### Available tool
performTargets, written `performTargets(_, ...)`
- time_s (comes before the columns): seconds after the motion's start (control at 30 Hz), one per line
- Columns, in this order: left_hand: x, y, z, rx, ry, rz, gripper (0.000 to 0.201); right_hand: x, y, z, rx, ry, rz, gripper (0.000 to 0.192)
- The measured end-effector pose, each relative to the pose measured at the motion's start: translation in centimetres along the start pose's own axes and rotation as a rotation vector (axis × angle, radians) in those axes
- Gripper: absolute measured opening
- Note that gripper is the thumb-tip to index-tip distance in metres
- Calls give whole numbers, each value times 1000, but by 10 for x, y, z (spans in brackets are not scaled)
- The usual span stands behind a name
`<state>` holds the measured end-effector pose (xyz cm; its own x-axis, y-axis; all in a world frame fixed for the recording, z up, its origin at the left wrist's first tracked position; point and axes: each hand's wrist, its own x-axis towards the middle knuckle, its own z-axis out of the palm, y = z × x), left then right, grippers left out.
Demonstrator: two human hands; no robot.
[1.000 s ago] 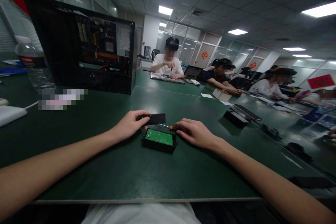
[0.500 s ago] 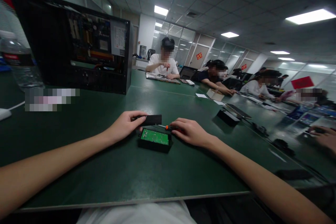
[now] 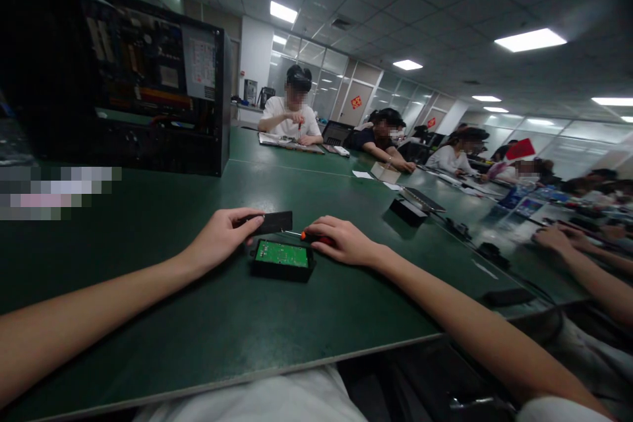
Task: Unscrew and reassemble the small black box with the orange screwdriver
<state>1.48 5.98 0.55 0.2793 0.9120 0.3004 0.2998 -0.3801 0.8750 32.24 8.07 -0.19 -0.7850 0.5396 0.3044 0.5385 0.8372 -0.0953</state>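
A small black case with a green circuit board inside lies on the green table. Just behind it, my left hand grips one end of a flat black cover. My right hand rests on the table to the right of the case, closed around an orange-handled screwdriver whose thin shaft points left toward the cover.
An opened black computer tower stands at the back left. A black box and cables lie to the right. Several people sit along the far and right side; another person's arms reach in at right.
The view has swung to the right, so the tower and the hands sit further left in frame. Both hands keep their hold and place on the table.
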Motion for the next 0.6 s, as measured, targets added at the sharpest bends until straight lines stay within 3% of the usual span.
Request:
performTargets(0.23,1,-3,0,-32,-20,-4,44,3,-19,-2,102,192,-83,40)
performTargets(0.4,2,-5,1,-51,-29,-4,45,17,-58,3,99,127,-129,67)
performTargets(0.6,2,-3,0,-82,31,-9,42,24,-81,5,132,86,-11,49)
